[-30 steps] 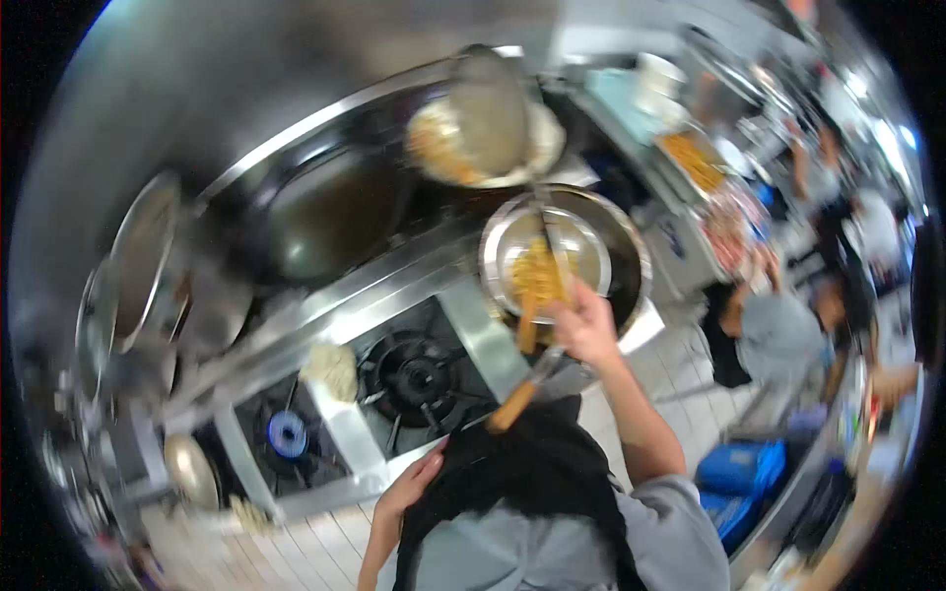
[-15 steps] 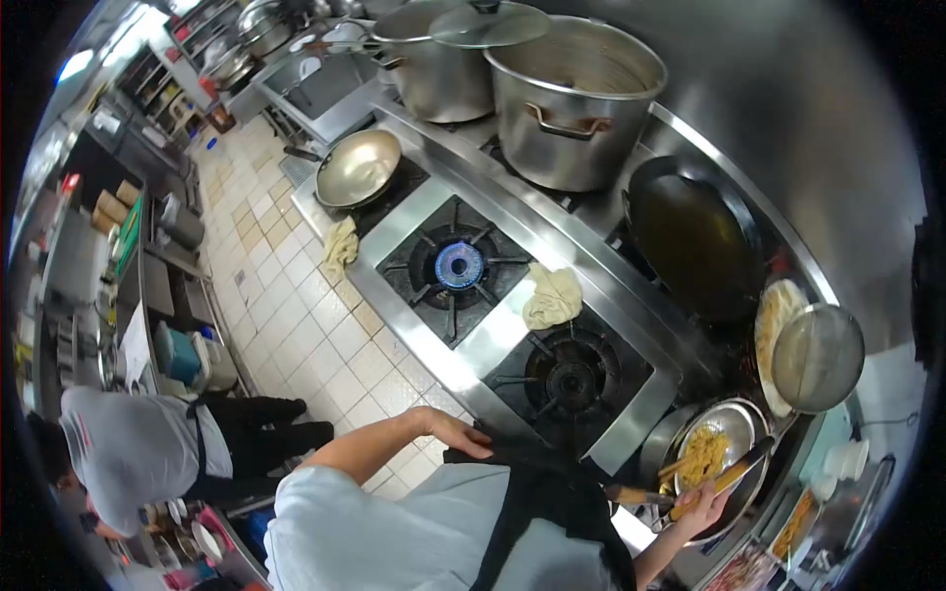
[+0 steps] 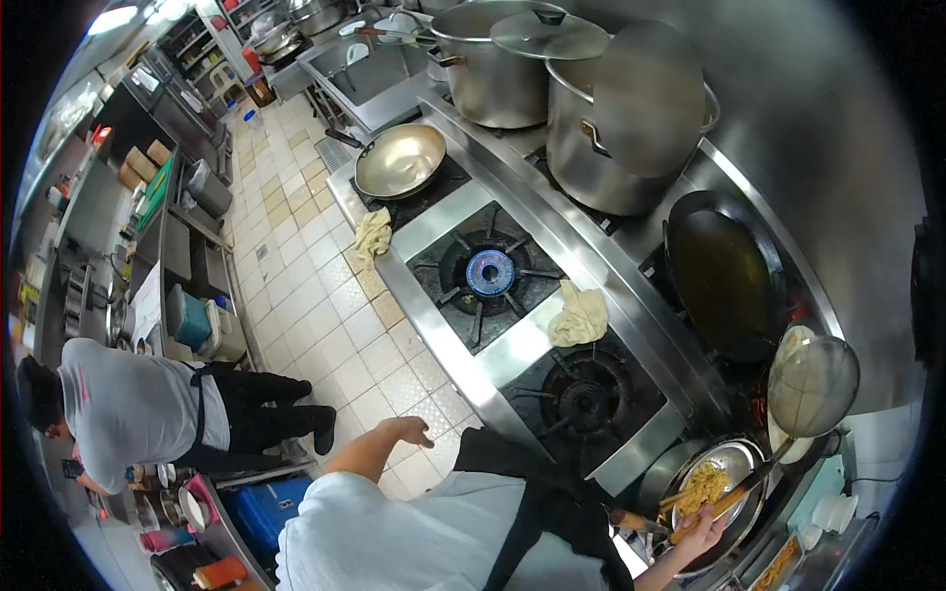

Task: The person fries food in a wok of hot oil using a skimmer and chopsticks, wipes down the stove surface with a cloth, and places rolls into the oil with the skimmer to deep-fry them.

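Observation:
My right hand point(image 3: 702, 532) is closed around the long wooden handle point(image 3: 734, 500) of what looks like a mesh skimmer point(image 3: 814, 386), whose round head lies farther up on the right. Beneath and beside that hand is a metal bowl point(image 3: 741, 455) with yellow noodles point(image 3: 706, 483) in it. Thin sticks like chopsticks poke into the noodles; whether my hand touches them I cannot tell. Another wooden handle point(image 3: 631, 520) juts out to the left of the bowl. My left hand point(image 3: 404, 431) hangs in front of the stove edge, fingers loosely stretched, holding nothing.
A lit burner point(image 3: 491, 273) is ahead, with an unlit burner point(image 3: 588, 402) nearer. Cloths point(image 3: 578, 315) lie on the stove. Behind stand a wok of dark liquid point(image 3: 727, 271), large pots point(image 3: 493, 84) and a pale pan point(image 3: 402, 161). A co-worker point(image 3: 138, 409) stands at the left counter.
My view has shifted, so the stove sits farther right and lower. My left hand has moved away from the dark apron, out to the left. My right hand keeps its grip on the handle.

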Motion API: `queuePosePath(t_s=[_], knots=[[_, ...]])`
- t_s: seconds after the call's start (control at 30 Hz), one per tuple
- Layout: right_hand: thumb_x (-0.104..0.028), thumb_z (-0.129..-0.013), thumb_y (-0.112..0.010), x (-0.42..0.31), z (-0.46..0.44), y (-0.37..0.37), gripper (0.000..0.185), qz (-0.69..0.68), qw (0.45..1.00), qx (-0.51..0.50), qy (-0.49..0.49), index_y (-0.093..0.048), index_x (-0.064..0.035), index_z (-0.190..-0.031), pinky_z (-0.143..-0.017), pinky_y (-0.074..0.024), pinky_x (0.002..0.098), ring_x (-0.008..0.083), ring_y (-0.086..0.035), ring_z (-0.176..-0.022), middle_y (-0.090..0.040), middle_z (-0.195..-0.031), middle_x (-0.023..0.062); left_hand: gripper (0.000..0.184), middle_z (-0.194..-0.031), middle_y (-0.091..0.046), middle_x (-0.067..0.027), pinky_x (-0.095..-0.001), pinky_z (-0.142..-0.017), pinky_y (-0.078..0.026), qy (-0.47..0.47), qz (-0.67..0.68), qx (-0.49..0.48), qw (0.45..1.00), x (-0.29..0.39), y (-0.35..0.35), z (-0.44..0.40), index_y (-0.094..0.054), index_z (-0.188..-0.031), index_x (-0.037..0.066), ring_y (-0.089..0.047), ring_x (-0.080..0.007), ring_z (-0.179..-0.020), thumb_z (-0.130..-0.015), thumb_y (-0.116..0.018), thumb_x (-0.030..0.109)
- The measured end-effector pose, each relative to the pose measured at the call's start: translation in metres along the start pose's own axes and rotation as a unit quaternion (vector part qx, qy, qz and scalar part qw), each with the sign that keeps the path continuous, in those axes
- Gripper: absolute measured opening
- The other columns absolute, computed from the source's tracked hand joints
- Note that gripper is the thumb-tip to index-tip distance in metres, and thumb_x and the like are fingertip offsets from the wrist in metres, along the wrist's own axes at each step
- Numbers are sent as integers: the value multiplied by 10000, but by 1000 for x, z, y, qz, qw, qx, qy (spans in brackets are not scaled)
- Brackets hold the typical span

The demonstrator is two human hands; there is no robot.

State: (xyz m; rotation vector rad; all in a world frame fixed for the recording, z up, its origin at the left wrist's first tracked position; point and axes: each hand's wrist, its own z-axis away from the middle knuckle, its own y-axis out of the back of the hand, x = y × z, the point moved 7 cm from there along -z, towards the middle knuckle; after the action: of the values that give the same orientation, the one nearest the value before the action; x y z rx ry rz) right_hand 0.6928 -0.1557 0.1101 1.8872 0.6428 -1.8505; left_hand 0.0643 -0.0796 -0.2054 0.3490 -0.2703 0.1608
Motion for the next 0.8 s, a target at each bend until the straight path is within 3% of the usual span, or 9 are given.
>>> queuePosePath(t_s=[0.17, 0.3, 0.4, 0.8], knots=[[-108, -983, -533, 9, -23, 8, 97, 72, 997, -28, -25, -555, -26, -1029, -375, -344, 232, 72, -450, -447, -492, -642, 13, 802, -1420, -524, -218, -405, -1121, -391, -46, 75, 102, 991, 39, 51, 2, -512, -1404, 9, -495, -354, -1325, -813, -670, 527], [-124, -985, -536, 23, -40, 18, 109, 95, 993, -61, 12, -546, -24, -1028, -371, -334, 232, 73, -444, -440, -498, -628, 12, 796, -1424, -514, -235, -393, -1125, -384, -99, 120, 142, 977, 63, 77, 14, -489, -1409, -19, -490, -363, -1327, -836, -661, 505], [-133, -994, -529, 31, -54, 13, 174, 80, 997, -23, -9, -552, 0, -1103, -380, -316, 215, 44, -395, -457, -448, -647, -21, 734, -1417, -522, -230, -397, -1128, -378, -82, 161, 192, 965, 58, 83, 32, -490, -1411, -12, -492, -363, -1325, -877, -636, 470], [-131, -995, -527, -18, -12, -114, 195, 28, 993, -112, 17, -546, 5, -1133, -383, -313, 212, 40, -382, -462, -433, -654, -26, 692, -1417, -522, -227, -401, -1125, -381, 82, 351, 268, 894, -11, -71, 118, -500, -1406, -8, -489, -361, -1326, -901, -599, 455]])
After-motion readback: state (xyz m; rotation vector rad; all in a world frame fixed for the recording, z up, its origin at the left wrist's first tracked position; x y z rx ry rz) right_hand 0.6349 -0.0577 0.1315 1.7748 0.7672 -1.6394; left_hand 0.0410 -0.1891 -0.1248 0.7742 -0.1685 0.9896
